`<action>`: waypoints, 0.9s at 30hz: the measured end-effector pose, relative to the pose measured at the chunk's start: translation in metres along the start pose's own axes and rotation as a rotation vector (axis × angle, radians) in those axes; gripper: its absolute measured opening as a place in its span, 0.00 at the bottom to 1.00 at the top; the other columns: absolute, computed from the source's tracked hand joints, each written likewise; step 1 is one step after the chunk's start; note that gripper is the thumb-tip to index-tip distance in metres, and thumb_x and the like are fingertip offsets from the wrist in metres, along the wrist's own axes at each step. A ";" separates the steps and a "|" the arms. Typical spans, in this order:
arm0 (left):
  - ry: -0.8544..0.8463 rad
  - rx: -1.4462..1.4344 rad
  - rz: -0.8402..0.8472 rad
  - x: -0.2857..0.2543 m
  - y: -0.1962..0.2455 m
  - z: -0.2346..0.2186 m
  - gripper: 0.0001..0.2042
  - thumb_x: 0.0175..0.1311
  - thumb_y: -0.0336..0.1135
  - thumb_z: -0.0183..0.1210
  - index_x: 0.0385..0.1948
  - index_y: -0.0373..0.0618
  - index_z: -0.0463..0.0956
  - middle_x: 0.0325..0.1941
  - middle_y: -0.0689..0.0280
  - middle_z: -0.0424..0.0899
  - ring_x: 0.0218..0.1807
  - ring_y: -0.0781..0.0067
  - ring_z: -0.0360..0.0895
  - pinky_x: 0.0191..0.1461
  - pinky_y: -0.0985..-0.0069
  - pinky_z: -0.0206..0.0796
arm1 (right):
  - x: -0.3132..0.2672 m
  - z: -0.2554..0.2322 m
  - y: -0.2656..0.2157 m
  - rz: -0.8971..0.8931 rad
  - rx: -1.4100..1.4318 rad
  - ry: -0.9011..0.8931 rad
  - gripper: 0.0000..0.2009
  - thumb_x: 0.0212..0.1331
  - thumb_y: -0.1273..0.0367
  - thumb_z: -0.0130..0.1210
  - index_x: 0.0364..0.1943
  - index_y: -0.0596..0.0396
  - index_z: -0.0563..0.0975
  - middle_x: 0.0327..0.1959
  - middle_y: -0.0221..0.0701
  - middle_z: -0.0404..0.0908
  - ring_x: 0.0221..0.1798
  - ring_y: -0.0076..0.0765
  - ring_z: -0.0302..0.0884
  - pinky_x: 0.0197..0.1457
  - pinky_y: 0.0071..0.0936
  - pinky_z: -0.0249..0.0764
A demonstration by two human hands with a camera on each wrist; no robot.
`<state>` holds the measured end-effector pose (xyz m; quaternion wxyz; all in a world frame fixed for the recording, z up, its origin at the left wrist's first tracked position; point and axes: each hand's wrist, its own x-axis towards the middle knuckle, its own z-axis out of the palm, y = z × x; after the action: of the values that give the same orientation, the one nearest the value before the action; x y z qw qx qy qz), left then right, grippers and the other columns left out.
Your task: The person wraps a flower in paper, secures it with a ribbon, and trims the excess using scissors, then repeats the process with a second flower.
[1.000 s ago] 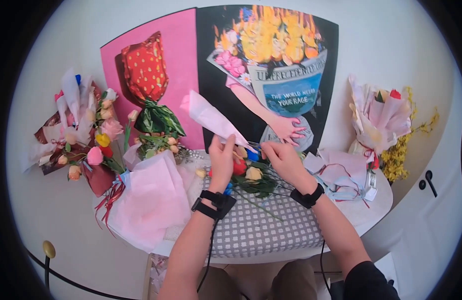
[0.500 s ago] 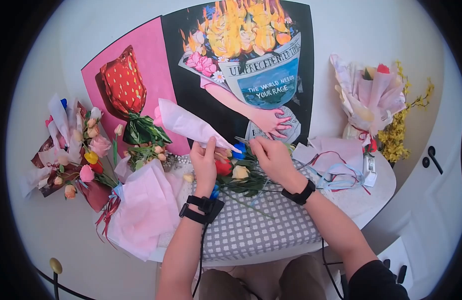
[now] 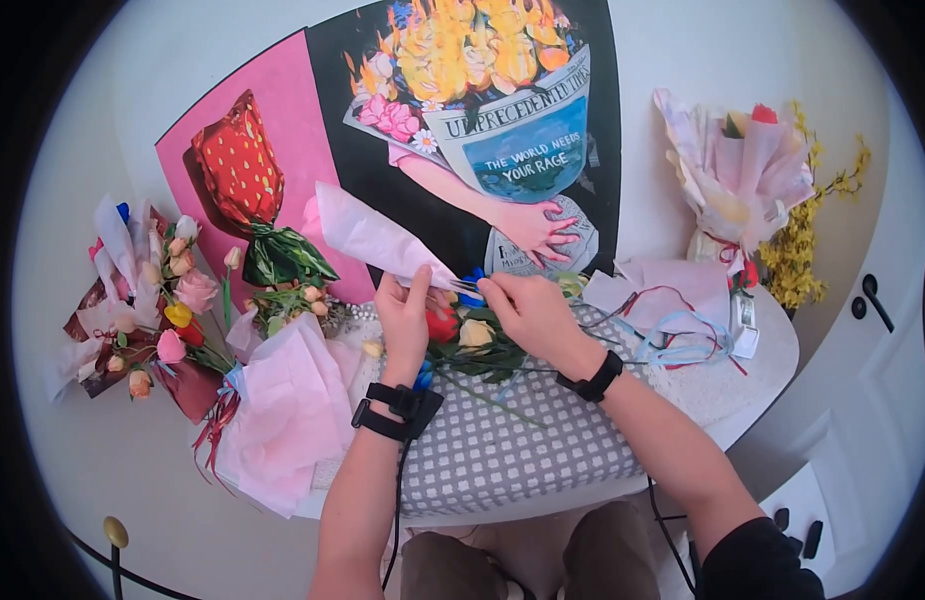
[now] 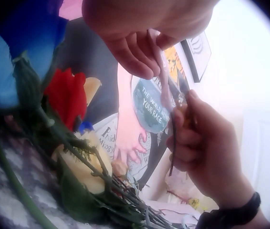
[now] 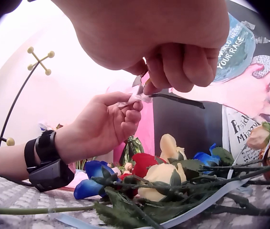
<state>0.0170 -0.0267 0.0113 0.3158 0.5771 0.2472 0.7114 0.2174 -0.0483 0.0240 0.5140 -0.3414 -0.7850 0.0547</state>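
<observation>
My left hand [image 3: 403,322] grips a cone of pale pink wrapping paper [image 3: 376,235] near its narrow end; the wide end points up and left. A dark stem [image 5: 180,99] sticks out of that narrow end. My right hand [image 3: 538,315] pinches a small tool [image 4: 187,116] with an orange part and a grey, blade-like tip, right at the paper's end; its fingers hide most of it, and I cannot tell its kind. Below the hands lie a red flower [image 3: 443,325], a cream rose [image 3: 476,333] and a blue flower [image 5: 95,181], with green stems.
Folded pink paper [image 3: 283,410] lies left on the table, beside flower bouquets [image 3: 153,290]. Blue and red ribbons [image 3: 683,340] lie on paper at right. A wrapped bouquet [image 3: 738,190] stands behind them. Two posters lean on the wall. A patterned grey cloth [image 3: 523,460] covers the table's front.
The head view has shifted, so the hands appear farther left. My right fingertips have come closer to the paper cone's narrow end. The left hand keeps its hold on the cone.
</observation>
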 end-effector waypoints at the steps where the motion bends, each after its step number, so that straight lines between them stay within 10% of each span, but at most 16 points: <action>1: -0.001 0.001 -0.002 0.000 0.000 0.001 0.09 0.75 0.33 0.57 0.43 0.35 0.72 0.27 0.60 0.84 0.22 0.78 0.78 0.24 0.82 0.69 | 0.000 0.000 -0.001 0.002 0.012 0.000 0.16 0.72 0.62 0.54 0.29 0.59 0.79 0.21 0.48 0.78 0.26 0.61 0.77 0.29 0.51 0.68; 27: -0.014 0.016 0.017 -0.001 0.004 0.004 0.06 0.74 0.29 0.59 0.43 0.37 0.74 0.28 0.65 0.84 0.21 0.83 0.75 0.24 0.84 0.65 | -0.001 0.002 0.004 0.120 0.174 -0.105 0.17 0.73 0.60 0.53 0.31 0.60 0.79 0.21 0.46 0.78 0.22 0.53 0.74 0.28 0.43 0.63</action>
<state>0.0207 -0.0301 0.0140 0.3069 0.5865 0.2457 0.7081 0.2176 -0.0452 0.0201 0.4956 -0.3384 -0.7814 0.1712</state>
